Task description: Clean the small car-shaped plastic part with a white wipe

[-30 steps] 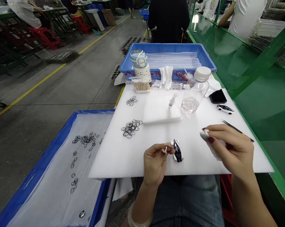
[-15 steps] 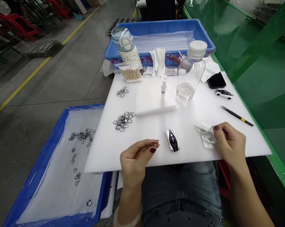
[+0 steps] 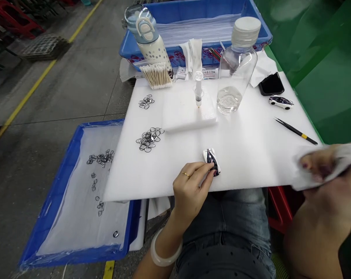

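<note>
Single head-worn view, looking forward and down, close over near edge of foam board (image 3: 251, 155). Lap below, blue bin (image 3: 128, 46) at far edge, floor left.

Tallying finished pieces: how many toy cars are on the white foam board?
2: one small white-and-black toy car at the left hand fingertips, another far right beside the black phone.

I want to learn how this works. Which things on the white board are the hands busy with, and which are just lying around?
In use:
- left hand, fingertips on the small toy car
- right hand, blurred, holding a white cloth

Lying about:
- second toy car
- tweezers
- clear bottle
- syringe
- cotton swabs
- black rings
- black phone
</note>
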The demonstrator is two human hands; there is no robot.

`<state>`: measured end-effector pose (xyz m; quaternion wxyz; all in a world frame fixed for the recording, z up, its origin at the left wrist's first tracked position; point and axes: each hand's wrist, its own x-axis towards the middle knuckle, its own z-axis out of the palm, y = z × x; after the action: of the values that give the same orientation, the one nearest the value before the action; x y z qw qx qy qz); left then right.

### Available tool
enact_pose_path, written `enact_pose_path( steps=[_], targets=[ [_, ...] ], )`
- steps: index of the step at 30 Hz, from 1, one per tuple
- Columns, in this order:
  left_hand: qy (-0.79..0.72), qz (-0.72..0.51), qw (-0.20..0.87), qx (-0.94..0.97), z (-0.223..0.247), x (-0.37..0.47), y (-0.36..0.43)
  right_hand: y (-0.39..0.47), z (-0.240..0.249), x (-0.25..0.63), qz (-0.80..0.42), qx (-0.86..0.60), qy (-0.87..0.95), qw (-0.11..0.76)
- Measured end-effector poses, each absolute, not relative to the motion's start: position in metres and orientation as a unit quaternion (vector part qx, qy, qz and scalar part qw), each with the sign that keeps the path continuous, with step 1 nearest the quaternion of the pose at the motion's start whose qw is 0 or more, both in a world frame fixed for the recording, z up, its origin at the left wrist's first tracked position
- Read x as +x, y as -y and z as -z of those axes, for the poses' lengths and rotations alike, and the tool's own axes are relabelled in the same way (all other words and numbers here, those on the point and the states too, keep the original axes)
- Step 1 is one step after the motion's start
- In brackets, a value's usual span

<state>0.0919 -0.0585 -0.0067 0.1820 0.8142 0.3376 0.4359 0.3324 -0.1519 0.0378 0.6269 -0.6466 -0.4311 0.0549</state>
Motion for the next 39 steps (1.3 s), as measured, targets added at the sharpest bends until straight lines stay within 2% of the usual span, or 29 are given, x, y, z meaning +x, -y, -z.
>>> enact_pose_path(
  steps=[2, 3, 5, 8, 12, 22, 32, 36, 39],
  targets=[
    [-0.342, -0.429, 0.182, 0.816, 0.008, 0.093, 0.059, 0.144, -0.043, 0.308, -0.125, -0.633, 0.409, 0.645],
    [-0.345, -0.425, 0.184, 0.816, 0.008, 0.094, 0.059, 0.138, -0.043, 0.297, -0.189, -0.636, 0.425, 0.616],
    [-0.350, -0.418, 0.187, 0.817, 0.008, 0.094, 0.058, 0.127, -0.043, 0.281, -0.285, -0.649, 0.499, 0.499],
    [-0.365, -0.411, 0.194, 0.812, 0.007, 0.094, 0.058, 0.112, -0.036, 0.271, -0.269, -0.659, 0.596, 0.372],
    [-0.399, -0.400, 0.226, 0.793, 0.006, 0.092, 0.058, 0.102, -0.023, 0.267, -0.214, -0.657, 0.652, 0.313],
    [-0.418, -0.383, 0.268, 0.779, 0.005, 0.092, 0.056, 0.100, -0.018, 0.264, -0.187, -0.660, 0.661, 0.305],
    [-0.436, -0.356, 0.288, 0.775, -0.001, 0.092, 0.051, 0.104, -0.016, 0.264, -0.186, -0.665, 0.632, 0.352],
    [-0.347, -0.270, 0.347, 0.828, -0.008, 0.076, 0.029, 0.116, -0.010, 0.264, -0.109, -0.650, 0.636, 0.402],
    [-0.243, -0.210, 0.363, 0.874, -0.008, 0.071, 0.014, 0.126, -0.001, 0.261, -0.004, -0.632, 0.669, 0.392]
  ],
)
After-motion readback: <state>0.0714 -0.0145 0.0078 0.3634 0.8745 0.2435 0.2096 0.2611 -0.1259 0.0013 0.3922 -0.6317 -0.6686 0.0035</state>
